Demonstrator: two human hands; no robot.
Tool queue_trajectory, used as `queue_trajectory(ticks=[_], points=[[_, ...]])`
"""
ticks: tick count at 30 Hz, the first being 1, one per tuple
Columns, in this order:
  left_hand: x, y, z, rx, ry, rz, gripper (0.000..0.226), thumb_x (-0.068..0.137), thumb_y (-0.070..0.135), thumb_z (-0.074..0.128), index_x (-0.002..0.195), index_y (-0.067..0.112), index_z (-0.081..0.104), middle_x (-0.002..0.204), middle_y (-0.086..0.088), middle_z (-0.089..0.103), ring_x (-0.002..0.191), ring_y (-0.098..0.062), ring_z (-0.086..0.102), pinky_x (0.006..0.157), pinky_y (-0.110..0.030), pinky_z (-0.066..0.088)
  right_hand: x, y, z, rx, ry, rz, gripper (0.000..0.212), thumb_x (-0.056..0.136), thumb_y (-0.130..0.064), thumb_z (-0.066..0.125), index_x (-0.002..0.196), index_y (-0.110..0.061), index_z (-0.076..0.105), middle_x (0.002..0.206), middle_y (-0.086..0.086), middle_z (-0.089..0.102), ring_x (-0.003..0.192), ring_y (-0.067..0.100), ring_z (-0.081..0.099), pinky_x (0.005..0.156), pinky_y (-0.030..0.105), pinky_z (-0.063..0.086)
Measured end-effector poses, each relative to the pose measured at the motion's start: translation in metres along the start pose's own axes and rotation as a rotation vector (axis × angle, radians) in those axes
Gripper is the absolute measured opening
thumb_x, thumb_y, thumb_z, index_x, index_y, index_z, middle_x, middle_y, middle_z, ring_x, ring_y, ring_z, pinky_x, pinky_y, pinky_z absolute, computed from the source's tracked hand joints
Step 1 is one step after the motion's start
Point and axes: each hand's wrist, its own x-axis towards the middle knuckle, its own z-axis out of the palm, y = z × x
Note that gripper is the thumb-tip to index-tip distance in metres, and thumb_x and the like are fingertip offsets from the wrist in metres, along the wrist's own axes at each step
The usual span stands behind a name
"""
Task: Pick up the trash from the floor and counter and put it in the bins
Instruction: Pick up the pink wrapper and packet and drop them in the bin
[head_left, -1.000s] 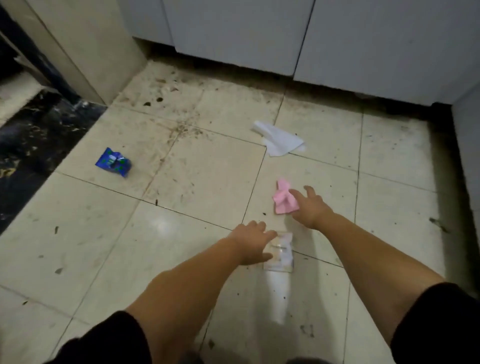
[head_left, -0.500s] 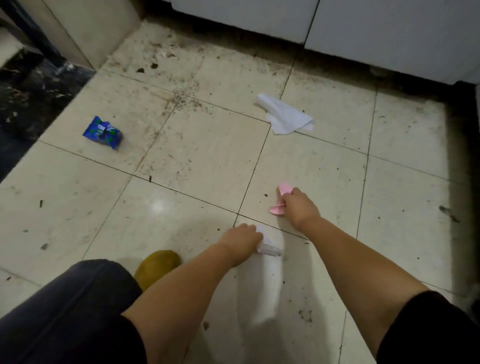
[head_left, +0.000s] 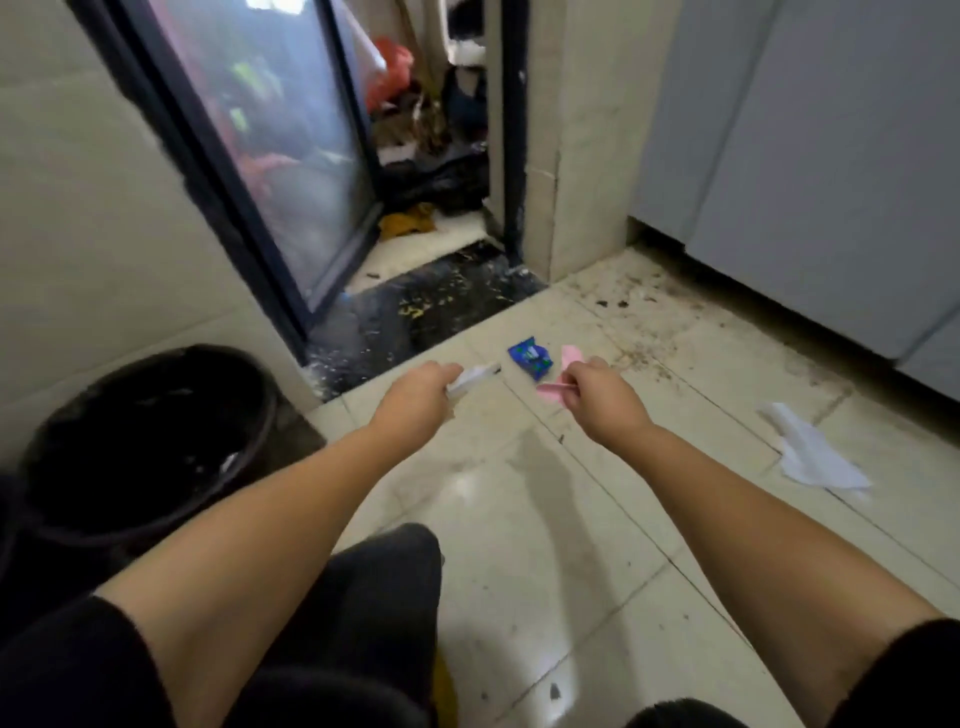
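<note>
**Operator:** Report status relative to the round black plastic bin (head_left: 150, 441).

**Inspector:** Both hands are now loaded and raised. One second ago they were only reaching for items on the pale tiled floor (head_left: 519, 519); half a second ago they closed on them. The view has since swung round, and the bin has come into frame. The left hand (head_left: 415, 395), just right of the bin and beyond its rim, has its fingers curled shut on a small clear-and-white plastic wrapper (head_left: 475, 376). The right hand (head_left: 597, 397), further right of the bin, pinches a crumpled pink paper scrap (head_left: 558, 387) between thumb and fingertips.

**Operator:** Remaining trash?

**Inspector:** Two items lie on the floor. A crumpled blue foil packet (head_left: 530, 358) sits between and beyond the two hands. A white creased paper sheet (head_left: 810, 452) lies well right of the bin, past the right forearm.

**Operator:** Consequence for the task?

**Inspector:** Pickup of two items appears complete; disposal is not yet done. Judged next step: carry both loads left over the bin opening and release. The counter is not in view.
</note>
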Motion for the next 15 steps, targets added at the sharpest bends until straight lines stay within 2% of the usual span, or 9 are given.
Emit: queue_trajectory(ticks=[5,9,12,15], points=[[-0.051,-0.114,-0.088,-0.014,0.195,-0.207,0.017,0.082,0.004,0.059,0.095,0.011,0.067,0.093,-0.013,0.065,0.09,-0.031,0.06,0.073,-0.035,0.044,0.031,-0.154,0.014,0.027,-0.011,-0.323,0.019,0.094,-0.019,0.052,0.109,-0.011,0.06,0.112,0.014,0.055,0.099,0.033,0.058,0.082,0.039,0.047],[-0.089,-0.208,-0.113,0.011,0.282,-0.376,0.014,0.085,0.005,0.054,0.091,0.01,0.066,0.087,-0.013,0.062,0.081,-0.033,0.059,0.072,-0.045,0.05,0.047,-0.262,0.062,0.076,-0.023,-0.53,0.021,0.093,-0.02,0.053,0.111,-0.011,0.059,0.112,0.015,0.054,0.099,0.034,0.057,0.082,0.042,0.047],[-0.111,-0.269,-0.103,0.061,0.25,-0.449,0.008,0.086,0.007,0.057,0.091,0.007,0.064,0.087,-0.016,0.059,0.079,-0.036,0.059,0.071,-0.044,0.049,0.049,-0.321,0.118,0.057,-0.101,-0.605,0.024,0.093,-0.022,0.052,0.113,-0.009,0.059,0.114,0.015,0.054,0.102,0.035,0.056,0.081,0.042,0.048],[-0.107,-0.31,-0.083,0.121,0.083,-0.478,0.015,0.092,0.017,0.054,0.096,0.004,0.062,0.088,-0.014,0.054,0.086,-0.038,0.061,0.073,-0.042,0.049,0.059,-0.351,0.171,-0.084,-0.235,-0.629,0.026,0.094,-0.021,0.051,0.117,-0.01,0.058,0.118,0.015,0.053,0.105,0.036,0.056,0.085,0.043,0.048]])
